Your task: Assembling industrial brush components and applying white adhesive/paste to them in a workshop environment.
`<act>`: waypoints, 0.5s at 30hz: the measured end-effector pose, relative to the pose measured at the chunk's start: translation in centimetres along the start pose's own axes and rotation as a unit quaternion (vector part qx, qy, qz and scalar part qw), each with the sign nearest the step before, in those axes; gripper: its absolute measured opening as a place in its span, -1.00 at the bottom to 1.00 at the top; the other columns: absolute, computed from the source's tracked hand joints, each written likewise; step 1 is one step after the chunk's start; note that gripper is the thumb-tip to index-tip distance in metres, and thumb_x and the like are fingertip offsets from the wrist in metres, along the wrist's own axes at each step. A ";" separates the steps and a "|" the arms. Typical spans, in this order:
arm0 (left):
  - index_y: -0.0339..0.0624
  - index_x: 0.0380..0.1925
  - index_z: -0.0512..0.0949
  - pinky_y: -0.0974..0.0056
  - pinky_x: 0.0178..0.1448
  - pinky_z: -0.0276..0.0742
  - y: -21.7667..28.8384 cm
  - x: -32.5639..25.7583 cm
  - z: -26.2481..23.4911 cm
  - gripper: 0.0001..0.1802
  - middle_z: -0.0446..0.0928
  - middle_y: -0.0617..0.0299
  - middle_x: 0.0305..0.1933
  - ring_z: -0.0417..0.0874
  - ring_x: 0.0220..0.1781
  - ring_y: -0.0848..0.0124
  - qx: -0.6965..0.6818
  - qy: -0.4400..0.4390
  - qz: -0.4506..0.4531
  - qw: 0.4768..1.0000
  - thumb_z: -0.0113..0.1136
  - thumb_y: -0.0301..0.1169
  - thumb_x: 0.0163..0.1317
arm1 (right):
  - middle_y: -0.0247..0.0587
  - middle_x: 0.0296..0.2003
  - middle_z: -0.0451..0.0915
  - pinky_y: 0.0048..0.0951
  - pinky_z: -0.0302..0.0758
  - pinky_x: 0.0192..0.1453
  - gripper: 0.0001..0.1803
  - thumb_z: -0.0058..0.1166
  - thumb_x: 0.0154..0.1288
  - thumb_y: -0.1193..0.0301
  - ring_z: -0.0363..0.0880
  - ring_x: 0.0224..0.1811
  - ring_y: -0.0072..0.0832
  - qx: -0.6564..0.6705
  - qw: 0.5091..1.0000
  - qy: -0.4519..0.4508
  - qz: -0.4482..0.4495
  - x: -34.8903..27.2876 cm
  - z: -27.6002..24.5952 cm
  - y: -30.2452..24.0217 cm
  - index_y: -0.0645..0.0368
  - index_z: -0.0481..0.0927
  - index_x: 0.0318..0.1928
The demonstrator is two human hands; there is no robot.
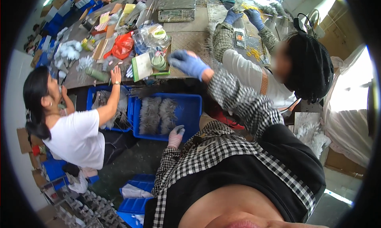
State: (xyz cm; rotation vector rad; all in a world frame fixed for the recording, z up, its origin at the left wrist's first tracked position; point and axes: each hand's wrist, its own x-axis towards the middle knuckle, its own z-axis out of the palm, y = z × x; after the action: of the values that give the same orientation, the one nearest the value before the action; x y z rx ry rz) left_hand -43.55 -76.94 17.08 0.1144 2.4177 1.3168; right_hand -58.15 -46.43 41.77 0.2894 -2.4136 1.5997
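Observation:
My right hand (189, 64), in a blue glove, is raised by the table's front edge with its fingers stretched leftward. Nothing shows in it. Closest to it are a roll of pale green tape (158, 62) and a green-and-white booklet (142, 67). Lower down, my left hand (175, 137) wears a pink-striped glove with grey fingertips. Its fingers are loosely apart beside the near rim of a blue bin (189, 109), and it holds nothing visible. Two rows of grey-white bristly bundles (150, 116) lie in the left part of that bin.
A person in a white shirt (75, 127) reaches to the table from the left. At the right, another person's gloved hands (233, 16) work over yellow bits. A red plastic bag (120, 45) lies among table clutter. Blue crates (137, 204) stand low behind my left arm.

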 end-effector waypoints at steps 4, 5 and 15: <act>-0.21 0.02 0.63 0.29 0.15 0.53 11.9 12.5 2.1 -0.71 0.69 0.09 -0.05 0.68 0.00 0.33 0.026 -0.046 0.062 0.997 0.23 -0.37 0.33 | -0.02 -0.09 0.70 -0.26 0.55 0.13 -0.49 0.12 0.24 -0.03 0.67 -0.01 -0.13 -0.102 0.986 0.119 -0.055 21.4 -12.4 3.2 0.05 0.67 0.02; -0.21 0.02 0.63 0.29 0.15 0.53 13.2 14.2 2.5 -0.71 0.69 0.09 -0.05 0.68 0.00 0.33 0.031 -0.053 0.057 0.997 0.23 -0.37 0.33 | -0.04 -0.09 0.70 -0.24 0.56 0.13 -0.50 0.11 0.23 -0.03 0.67 -0.01 -0.14 -0.149 0.979 0.129 -0.058 26.8 -14.8 6.3 0.02 0.67 0.03; -0.24 0.06 0.61 0.27 0.19 0.51 24.7 46.7 0.6 -0.65 0.68 0.02 0.00 0.68 0.06 0.29 0.053 0.012 -0.154 0.987 0.22 -0.33 0.32 | 0.04 -0.04 0.68 -0.11 0.58 0.09 -0.58 -0.02 0.37 0.10 0.67 0.01 -0.06 -0.482 0.856 0.120 0.142 73.5 -49.7 39.8 0.12 0.67 -0.01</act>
State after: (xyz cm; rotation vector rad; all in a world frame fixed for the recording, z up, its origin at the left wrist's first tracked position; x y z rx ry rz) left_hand -89.12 -51.03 23.53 -0.2393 2.4054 1.0558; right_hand -135.65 12.05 47.51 -0.4380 -2.7559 0.2798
